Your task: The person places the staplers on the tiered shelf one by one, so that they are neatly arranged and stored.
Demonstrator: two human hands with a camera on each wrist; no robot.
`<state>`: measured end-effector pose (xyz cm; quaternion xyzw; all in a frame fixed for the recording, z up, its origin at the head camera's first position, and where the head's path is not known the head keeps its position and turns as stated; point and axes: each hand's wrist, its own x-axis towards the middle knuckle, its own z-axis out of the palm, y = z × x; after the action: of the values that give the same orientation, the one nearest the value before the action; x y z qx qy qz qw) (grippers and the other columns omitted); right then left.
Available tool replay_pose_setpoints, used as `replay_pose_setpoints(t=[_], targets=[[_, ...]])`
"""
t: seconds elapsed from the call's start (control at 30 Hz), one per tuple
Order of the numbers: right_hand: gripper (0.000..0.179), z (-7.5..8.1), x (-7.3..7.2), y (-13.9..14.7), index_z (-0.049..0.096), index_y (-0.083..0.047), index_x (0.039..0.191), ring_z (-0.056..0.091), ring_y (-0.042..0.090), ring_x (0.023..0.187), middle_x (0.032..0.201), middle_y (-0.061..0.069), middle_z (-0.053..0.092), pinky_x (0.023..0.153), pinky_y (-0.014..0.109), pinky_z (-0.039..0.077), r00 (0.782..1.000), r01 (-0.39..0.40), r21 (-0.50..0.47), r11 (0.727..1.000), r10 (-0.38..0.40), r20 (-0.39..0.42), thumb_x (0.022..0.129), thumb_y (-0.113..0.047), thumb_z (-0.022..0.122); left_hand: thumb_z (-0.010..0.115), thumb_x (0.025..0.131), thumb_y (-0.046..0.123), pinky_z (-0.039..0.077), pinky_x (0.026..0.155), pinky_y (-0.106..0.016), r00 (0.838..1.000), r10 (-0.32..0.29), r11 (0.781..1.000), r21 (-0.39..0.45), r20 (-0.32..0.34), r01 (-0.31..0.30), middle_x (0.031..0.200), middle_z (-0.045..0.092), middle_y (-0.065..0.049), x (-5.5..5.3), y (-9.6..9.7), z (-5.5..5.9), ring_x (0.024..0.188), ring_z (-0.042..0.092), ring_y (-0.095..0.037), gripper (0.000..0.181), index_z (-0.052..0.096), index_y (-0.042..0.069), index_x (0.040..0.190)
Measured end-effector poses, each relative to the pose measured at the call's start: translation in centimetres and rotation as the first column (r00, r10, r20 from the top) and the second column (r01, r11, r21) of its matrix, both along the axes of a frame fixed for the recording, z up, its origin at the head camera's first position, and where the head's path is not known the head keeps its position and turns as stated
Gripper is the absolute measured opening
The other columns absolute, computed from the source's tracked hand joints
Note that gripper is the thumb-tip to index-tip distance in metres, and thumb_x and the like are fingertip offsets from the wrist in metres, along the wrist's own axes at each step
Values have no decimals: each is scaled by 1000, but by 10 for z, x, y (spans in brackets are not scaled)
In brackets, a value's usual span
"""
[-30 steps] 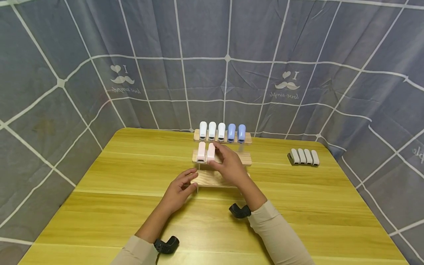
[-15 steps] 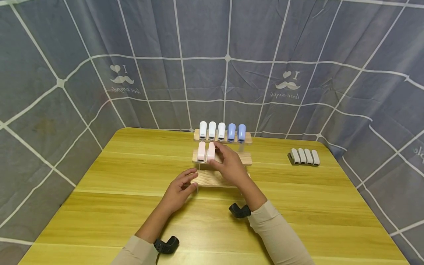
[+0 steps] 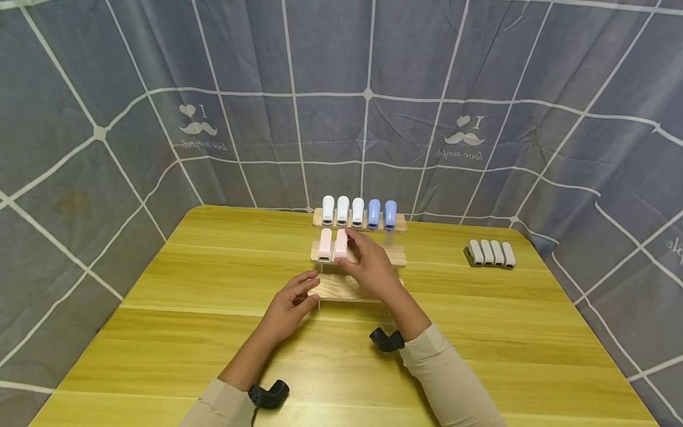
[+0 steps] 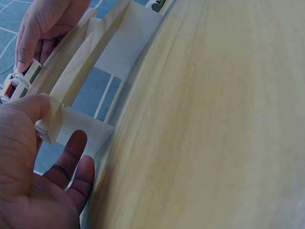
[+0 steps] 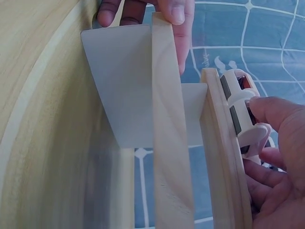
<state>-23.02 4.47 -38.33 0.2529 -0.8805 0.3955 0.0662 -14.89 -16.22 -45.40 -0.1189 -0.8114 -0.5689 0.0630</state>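
Pale pink, the right pink stapler (image 3: pixel 341 244) stands at the centre of the frame on the middle tier of a wooden stand (image 3: pixel 336 289), just beside the left pink stapler (image 3: pixel 325 244). Our right hand (image 3: pixel 372 268) pinches it, thumb and bent fingers closed down to its width. Lower and left of centre, our left hand (image 3: pixel 285 307) holds the left end of the lowest tier, thumb at the front edge and forefinger at the back; in the left wrist view, we see its other fingers loosely parted near the pale side panel (image 4: pixel 97 135). Along the top tier, above the pink pair, we have three white staplers (image 3: pixel 343 210) and two blue staplers (image 3: pixel 374 213) in a row. Four grey-white staplers (image 3: pixel 496 254) sit together on the yellow table (image 3: pixel 533 332) at the right of the frame.
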Motion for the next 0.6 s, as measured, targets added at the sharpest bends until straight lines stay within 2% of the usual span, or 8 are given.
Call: replay_pose_setpoints(t=[0.07, 0.23, 0.33, 0.43, 0.6], targets=[[66, 0, 0, 1, 46, -8, 148, 55, 25, 125, 136, 12, 58, 107, 43, 39, 1000, -6, -6, 1000, 6, 4, 91, -26, 75, 65, 97, 8, 50, 93, -38, 1000, 3, 1000, -2, 2, -3, 146, 50, -10, 1, 1, 2, 117, 57, -30, 38, 61, -4, 133], [66, 0, 2, 5, 47, -10, 147, 56, 24, 124, 137, 10, 58, 108, 43, 39, 1000, -17, -27, 999, 17, 7, 91, -27, 76, 63, 97, 3, 50, 91, -36, 1000, 1, 1000, -9, -12, -1, 144, 51, -18, 13, 6, 24, 114, 58, -34, 36, 60, -10, 130], [66, -1, 3, 9, 47, -11, 148, 56, 23, 125, 138, 9, 58, 107, 43, 39, 1000, -23, -48, 999, 24, 20, 91, -27, 76, 63, 97, 3, 50, 91, -34, 1000, -5, 1000, -10, -19, 5, 143, 50, -19, 15, 7, 27, 113, 58, -34, 36, 59, -10, 130], [65, -1, 5, 15, 47, -11, 148, 56, 23, 124, 138, 9, 58, 104, 43, 43, 999, -30, -65, 997, 32, 42, 92, -27, 75, 63, 97, 3, 50, 91, -36, 1000, 4, 1000, -12, -5, -5, 144, 50, -17, 10, 5, 19, 113, 58, -33, 36, 60, -9, 131], [63, -2, 8, 28, 47, -8, 147, 59, 26, 121, 136, 12, 58, 97, 43, 49, 997, -61, -91, 994, 65, 50, 92, -24, 74, 65, 97, 6, 50, 92, -36, 1000, 16, 1000, -9, -4, -16, 146, 50, -12, 0, 2, -2, 115, 58, -30, 38, 60, -5, 133]])
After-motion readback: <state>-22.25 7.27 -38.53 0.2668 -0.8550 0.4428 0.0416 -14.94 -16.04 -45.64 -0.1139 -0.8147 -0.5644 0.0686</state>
